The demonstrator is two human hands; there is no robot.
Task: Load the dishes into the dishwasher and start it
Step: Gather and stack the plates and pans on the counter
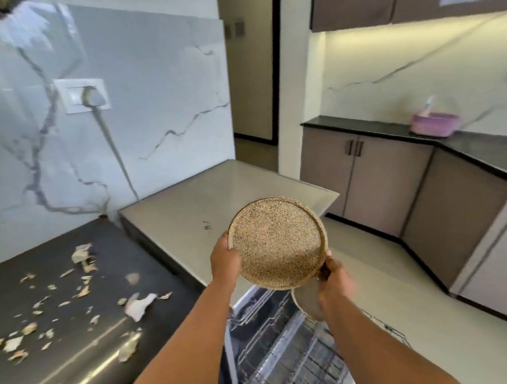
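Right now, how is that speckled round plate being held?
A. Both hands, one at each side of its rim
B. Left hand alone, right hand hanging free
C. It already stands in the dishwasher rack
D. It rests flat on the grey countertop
A: the left hand grips the left rim of the speckled plate and the right hand holds its lower right edge, above the open dishwasher rack.
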